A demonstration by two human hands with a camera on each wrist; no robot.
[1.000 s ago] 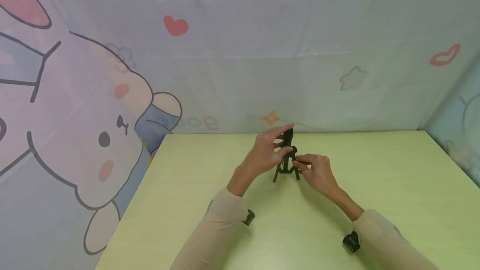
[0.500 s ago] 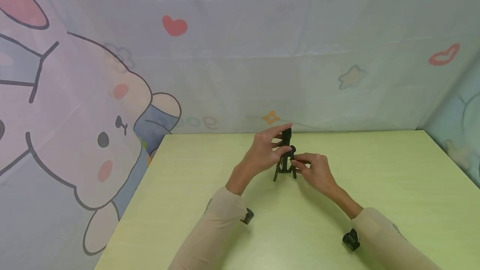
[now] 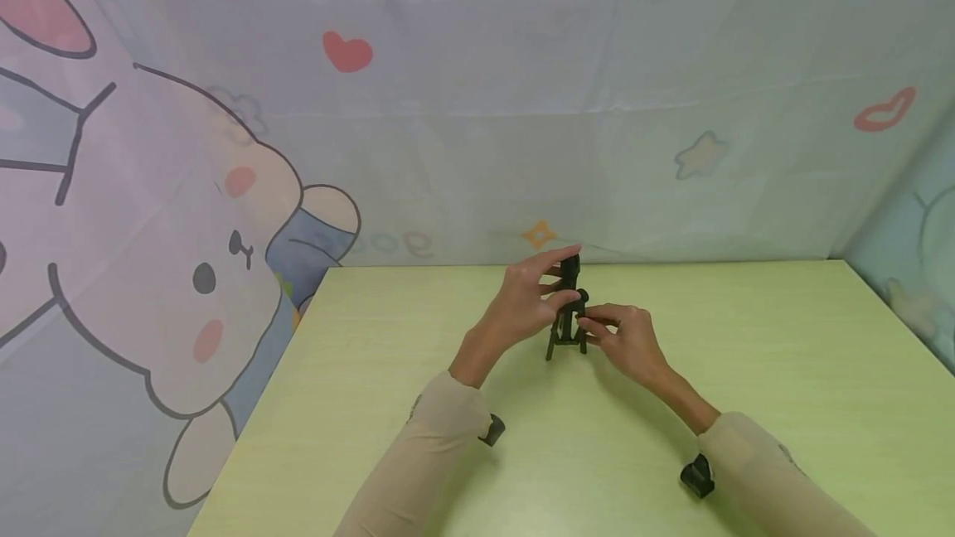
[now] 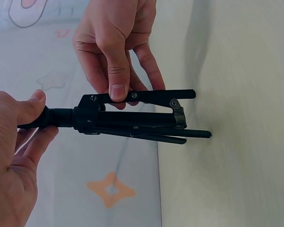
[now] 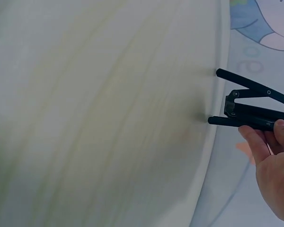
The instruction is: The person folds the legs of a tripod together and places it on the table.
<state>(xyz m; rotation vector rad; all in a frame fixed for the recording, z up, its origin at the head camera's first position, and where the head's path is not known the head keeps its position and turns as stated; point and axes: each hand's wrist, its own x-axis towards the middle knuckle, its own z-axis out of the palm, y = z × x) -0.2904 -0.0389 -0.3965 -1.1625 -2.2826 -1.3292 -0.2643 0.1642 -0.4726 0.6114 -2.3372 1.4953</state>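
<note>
I see the small black tripod [image 3: 569, 313] standing upright on the pale green surface [image 3: 746, 371], its leg tips touching down near the far edge. My left hand [image 3: 525, 301] pinches the tripod's upper stem between thumb and fingers. My right hand [image 3: 622, 338], just right of the tripod, pinches one of its legs. Behind the tripod hangs a cartoon-printed cloth backdrop [image 3: 477, 106].

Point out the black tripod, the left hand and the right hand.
black tripod [image 4: 132, 124], left wrist view, on its folded legs.
left hand [image 3: 522, 305], head view, back of the hand.
right hand [image 3: 634, 342], head view, back of the hand.
</note>
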